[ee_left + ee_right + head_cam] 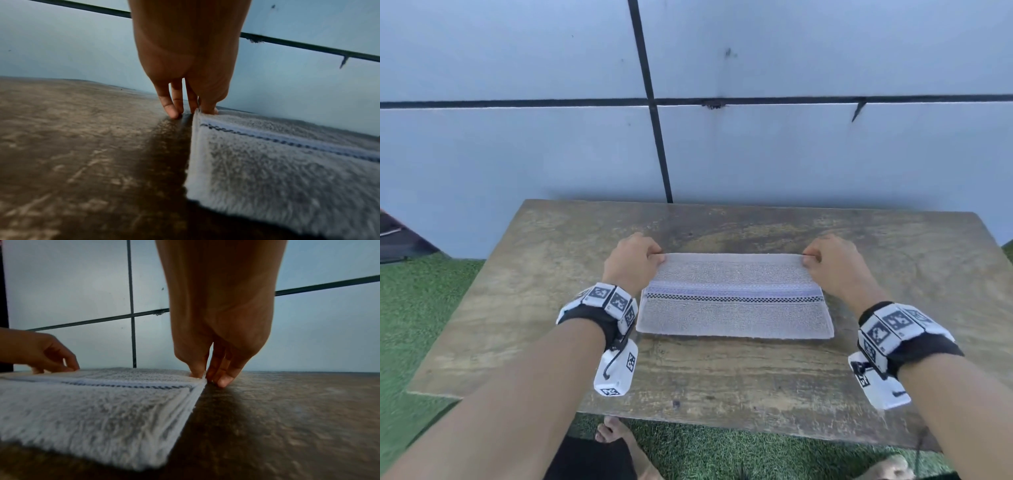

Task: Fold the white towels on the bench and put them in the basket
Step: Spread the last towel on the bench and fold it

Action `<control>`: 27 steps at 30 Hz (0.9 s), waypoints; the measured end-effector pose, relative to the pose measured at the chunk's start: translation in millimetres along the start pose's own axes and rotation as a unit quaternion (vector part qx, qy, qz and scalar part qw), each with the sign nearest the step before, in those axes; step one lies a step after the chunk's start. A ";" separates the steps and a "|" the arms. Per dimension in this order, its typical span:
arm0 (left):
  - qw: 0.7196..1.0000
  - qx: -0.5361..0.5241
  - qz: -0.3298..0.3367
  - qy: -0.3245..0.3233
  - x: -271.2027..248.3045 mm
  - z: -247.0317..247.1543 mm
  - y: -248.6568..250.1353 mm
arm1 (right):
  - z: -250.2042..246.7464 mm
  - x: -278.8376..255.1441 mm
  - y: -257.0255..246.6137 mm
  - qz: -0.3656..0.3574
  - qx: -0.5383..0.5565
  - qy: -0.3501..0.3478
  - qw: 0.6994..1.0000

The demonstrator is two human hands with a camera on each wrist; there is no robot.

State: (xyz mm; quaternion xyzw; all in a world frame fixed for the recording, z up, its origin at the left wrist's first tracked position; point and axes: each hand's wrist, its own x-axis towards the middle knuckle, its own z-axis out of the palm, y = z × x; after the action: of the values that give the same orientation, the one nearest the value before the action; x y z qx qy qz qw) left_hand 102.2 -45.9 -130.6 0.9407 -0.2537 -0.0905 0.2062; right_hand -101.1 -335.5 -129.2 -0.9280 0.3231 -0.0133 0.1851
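A white towel (pixel 734 296) with a blue and checked stripe lies folded flat in the middle of the wooden bench (pixel 551 308). My left hand (pixel 635 262) pinches its far left corner, thumb on top and fingers at the edge. My right hand (pixel 828 262) pinches the far right corner the same way. In the left wrist view the left hand (pixel 195 104) touches the towel (pixel 287 170) at its corner. The right wrist view shows the right hand (pixel 207 369) gripping the corner of the towel (pixel 92 410), with my left hand (pixel 45 353) at the far end. No basket is in view.
A pale tiled wall (pixel 791 154) stands right behind the bench. Green artificial grass (pixel 421 308) lies around it. My bare feet (pixel 616 435) stand at the bench's near edge. A dark object (pixel 400 236) sits at the far left by the wall.
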 end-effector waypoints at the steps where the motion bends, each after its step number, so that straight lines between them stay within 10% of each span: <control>1: 1.000 0.010 0.000 0.005 -1.3 0.5 1.2 | 0.4 -1.6 0.7 0.000 -0.003 0.005 1.000; 15: 0.995 0.081 -0.012 0.060 -85.6 10.1 2.2 | 11.0 -83.0 -8.1 -0.014 -0.053 -0.004 0.998; 27: 0.990 0.109 0.066 -0.053 -142.8 -8.4 -12.4 | -14.3 -133.0 -5.8 -0.008 -0.094 -0.091 0.991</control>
State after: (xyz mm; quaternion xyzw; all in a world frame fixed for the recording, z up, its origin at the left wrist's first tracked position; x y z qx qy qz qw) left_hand -12.1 40.2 -119.1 0.9326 -0.3342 -0.0983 0.0944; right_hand -204.9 -255.7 -101.2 -0.9412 0.2971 0.1003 0.1253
